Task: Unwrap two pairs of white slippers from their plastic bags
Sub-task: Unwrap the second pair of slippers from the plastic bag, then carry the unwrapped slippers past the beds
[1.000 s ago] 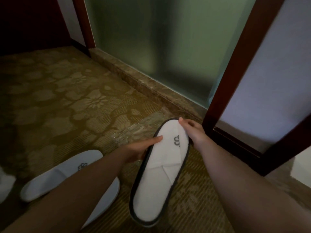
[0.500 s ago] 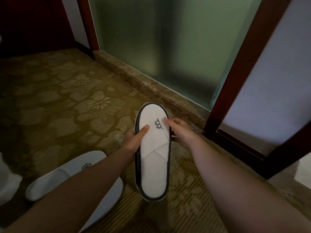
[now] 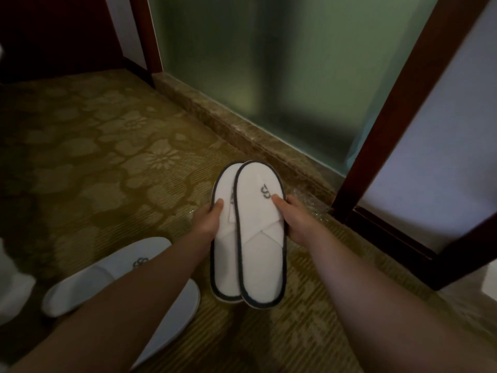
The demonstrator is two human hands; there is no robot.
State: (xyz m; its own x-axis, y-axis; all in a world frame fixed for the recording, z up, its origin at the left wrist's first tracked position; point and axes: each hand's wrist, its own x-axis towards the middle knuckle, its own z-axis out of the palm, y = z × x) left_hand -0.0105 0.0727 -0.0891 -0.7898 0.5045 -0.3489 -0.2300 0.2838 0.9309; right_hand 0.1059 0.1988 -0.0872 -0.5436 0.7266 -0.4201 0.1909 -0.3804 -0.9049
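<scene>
Two white slippers with dark trim are held above the carpet, toes pointing away from me. My left hand (image 3: 208, 222) grips the left slipper (image 3: 223, 254) at its edge, thumb on top. My right hand (image 3: 295, 219) holds the right slipper (image 3: 259, 238), which overlaps the left one and shows a grey logo. Another pair of white slippers (image 3: 107, 275) lies on the carpet at the lower left, partly hidden by my left forearm. Clear crinkled plastic (image 3: 313, 204) lies on the floor behind my right hand.
Patterned gold carpet (image 3: 107, 157) covers the floor. A stone sill (image 3: 242, 130) runs under a frosted glass panel (image 3: 269, 63). A dark wooden door frame (image 3: 390, 130) stands at the right. Something white (image 3: 10, 286) sits at the left edge.
The stacked slippers have slid apart into two overlapping ones, one in each hand. They have moved a little right and nearer to me.
</scene>
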